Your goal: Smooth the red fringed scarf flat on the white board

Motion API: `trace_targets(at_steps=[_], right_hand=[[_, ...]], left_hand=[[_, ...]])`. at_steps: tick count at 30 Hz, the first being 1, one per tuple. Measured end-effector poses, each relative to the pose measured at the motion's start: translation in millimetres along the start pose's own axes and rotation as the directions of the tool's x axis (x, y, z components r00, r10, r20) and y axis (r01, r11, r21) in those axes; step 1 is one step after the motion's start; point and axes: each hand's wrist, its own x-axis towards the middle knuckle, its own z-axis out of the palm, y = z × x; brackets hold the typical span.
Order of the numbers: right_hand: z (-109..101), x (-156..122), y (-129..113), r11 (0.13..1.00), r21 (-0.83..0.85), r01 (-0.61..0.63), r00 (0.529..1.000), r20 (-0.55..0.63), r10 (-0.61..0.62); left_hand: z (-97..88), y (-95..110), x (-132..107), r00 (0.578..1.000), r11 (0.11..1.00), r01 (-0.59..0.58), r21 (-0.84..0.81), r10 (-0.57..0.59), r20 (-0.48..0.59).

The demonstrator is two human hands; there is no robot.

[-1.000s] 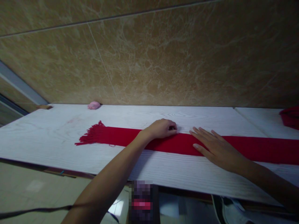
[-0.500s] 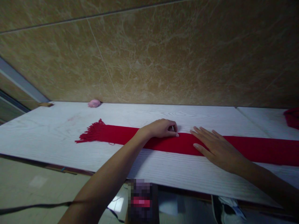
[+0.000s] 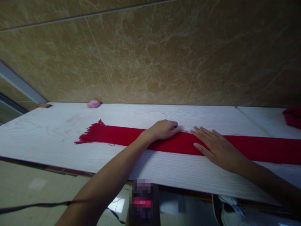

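A long red scarf lies stretched across the white table, its fringed end to the left. At its far edge, near the middle, is my left hand, with curled fingers and the thumb along the edge. It appears to pinch the cloth there, though the fingertips are partly hidden. Just to the right, my right hand rests flat on the scarf, open, palm down with its fingers spread toward the far edge. Beyond that hand the scarf runs out of view at the right.
The white table meets a brown marbled wall. A small pink object sits against the wall, and a small wooden block lies at the left corner. Dark red cloth shows at the far right. A dark strap hangs lower left.
My left hand has shifted slightly right along the scarf's far edge, its thumb moving up and to the right. My right hand stays flat on the scarf. The view has shifted slightly.
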Motion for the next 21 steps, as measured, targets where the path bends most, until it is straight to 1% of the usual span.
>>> trace_targets(at_steps=[3,6,9,15,21], right_hand=[[0,0,-1,1.000,-0.003,-0.006,1.000,0.001,0.006],[-1,1,-1,1.000,0.001,-0.011,1.000,0.010,0.011],[-2,1,-2,1.000,0.012,-0.015,1.000,0.008,0.015],[-1,1,-2,0.999,0.030,-0.030,0.999,0.026,0.030],[-3,2,-3,0.999,0.028,-0.039,0.998,0.046,0.038]], left_hand=[[2.4,7,1,1.000,0.998,0.000,0.066,0.000,0.005],[1.3,10,1,1.000,0.997,-0.018,0.072,0.019,-0.012],[-0.7,11,0,1.000,0.998,-0.007,0.064,0.009,-0.020],[-2.6,14,-1,0.997,0.990,0.037,0.135,-0.045,0.061],[-4.4,22,-6,0.990,0.970,0.042,0.241,-0.073,0.117]])
